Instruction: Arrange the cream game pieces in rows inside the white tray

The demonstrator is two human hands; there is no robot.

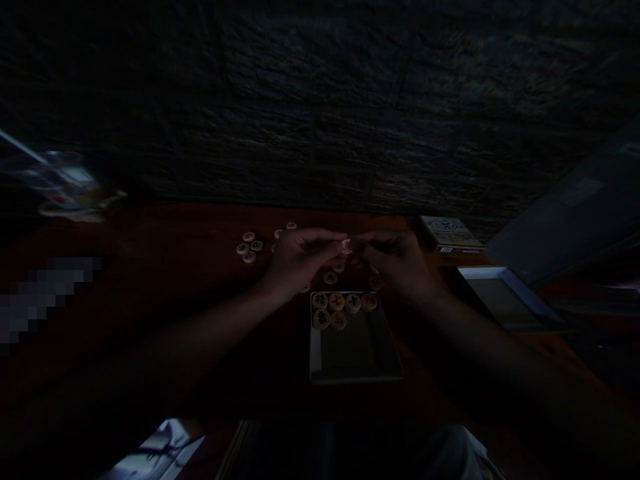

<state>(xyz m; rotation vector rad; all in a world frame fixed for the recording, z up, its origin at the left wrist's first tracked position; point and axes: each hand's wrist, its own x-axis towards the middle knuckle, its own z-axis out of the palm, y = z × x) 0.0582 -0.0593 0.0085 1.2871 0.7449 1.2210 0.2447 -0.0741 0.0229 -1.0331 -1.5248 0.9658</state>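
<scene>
Forearms (220, 330) nearest me | left hand (342, 243) pinched on a piece (347, 247) beyond the box (350, 353) | right hand (361, 244) curled beside it, hold unclear | I judge it light, hard, smooth; rim best | loose pieces (249, 257) leftward

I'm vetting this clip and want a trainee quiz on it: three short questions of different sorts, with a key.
1. In the shallow box nearest the person, how do the visible round pieces stand?
a) two in the far row, four in the near row
b) four in the far row, two in the near row
c) three in each row

2. True or false: the other shallow box is to the right of that one.

3. Fill in: the left hand pinches a ____ between thumb and finger, with the right hand close by.

Key: 1. b; 2. true; 3. small round piece
</scene>
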